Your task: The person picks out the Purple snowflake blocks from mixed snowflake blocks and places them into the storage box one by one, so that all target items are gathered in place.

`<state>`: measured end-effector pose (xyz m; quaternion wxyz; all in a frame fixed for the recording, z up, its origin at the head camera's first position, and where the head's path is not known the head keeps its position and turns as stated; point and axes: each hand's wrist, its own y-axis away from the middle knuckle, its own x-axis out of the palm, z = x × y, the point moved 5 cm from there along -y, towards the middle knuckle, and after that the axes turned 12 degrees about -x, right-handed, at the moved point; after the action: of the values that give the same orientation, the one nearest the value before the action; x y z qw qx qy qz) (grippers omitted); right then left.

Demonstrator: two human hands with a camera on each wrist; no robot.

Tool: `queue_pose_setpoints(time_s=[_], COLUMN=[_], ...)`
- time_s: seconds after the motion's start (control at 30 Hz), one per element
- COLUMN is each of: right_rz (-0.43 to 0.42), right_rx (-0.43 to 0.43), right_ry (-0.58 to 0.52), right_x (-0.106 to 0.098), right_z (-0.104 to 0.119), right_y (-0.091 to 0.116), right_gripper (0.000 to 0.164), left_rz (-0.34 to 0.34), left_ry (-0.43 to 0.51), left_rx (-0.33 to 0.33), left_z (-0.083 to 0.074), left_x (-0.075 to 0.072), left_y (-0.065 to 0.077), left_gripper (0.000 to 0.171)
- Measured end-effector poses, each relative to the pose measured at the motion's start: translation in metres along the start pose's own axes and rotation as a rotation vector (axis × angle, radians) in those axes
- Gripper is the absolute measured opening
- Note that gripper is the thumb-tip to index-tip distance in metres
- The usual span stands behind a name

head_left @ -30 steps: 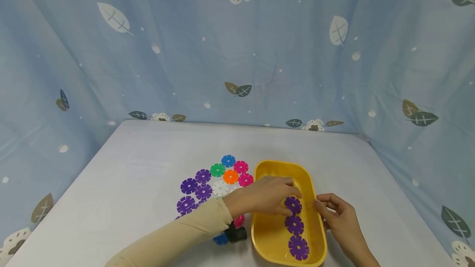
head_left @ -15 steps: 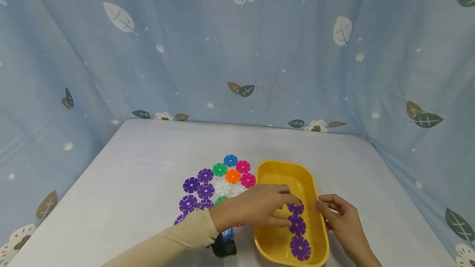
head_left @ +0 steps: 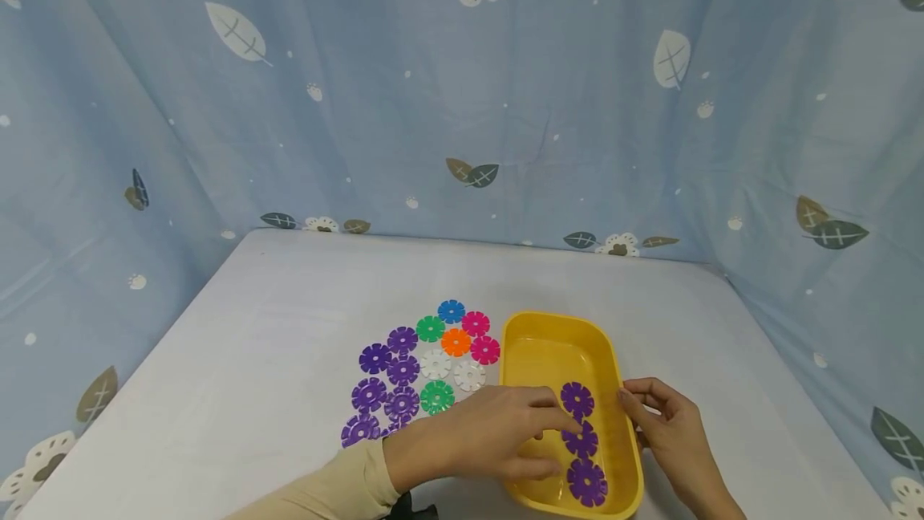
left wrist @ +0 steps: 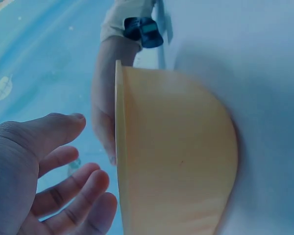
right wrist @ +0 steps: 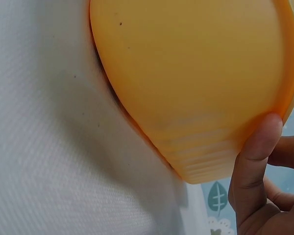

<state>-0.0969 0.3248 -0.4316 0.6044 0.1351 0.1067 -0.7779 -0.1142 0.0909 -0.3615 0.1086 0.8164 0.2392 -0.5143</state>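
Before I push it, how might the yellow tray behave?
Probably light but stiff: the yellow tray has thin, smooth walls. Flat on the table, it may slide rather than tip, unless the right hand at its rim resists.

Tray [head_left: 549, 355] stands on table [head_left: 310, 287]; three discs [head_left: 587, 483] lie inside, toward its right wall. Further discs [head_left: 436, 363] lie left of it. Curtain [head_left: 361, 103] hangs behind table.

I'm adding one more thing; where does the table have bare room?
The table is bare left of the loose discs, behind the yellow tray up to the curtain, and right of the right hand. Crowded: left of the tray (those discs) and above it (left hand).
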Motion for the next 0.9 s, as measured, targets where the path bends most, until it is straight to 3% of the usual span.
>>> queue_pose_setpoints(time_s=[0.23,0.5,0.9], right_rz=[0.002,0.006,0.014], right_rx=[-0.001,-0.001,0.028], right_ry=[0.002,0.000,0.011], right_x=[0.000,0.000,-0.001], right_z=[0.000,-0.001,-0.002], right_y=[-0.001,-0.001,-0.001], right_gripper=[0.037,0.042,0.041], left_rz=[-0.027,-0.038,0.015], left_ry=[0.048,0.077,0.204], left_rx=[-0.032,-0.009,-0.049], left_z=[0.001,-0.005,-0.004], left_x=[0.000,0.004,0.010], left_y=[0.015,0.033,0.054], left_gripper=[0.039,0.037,0.039])
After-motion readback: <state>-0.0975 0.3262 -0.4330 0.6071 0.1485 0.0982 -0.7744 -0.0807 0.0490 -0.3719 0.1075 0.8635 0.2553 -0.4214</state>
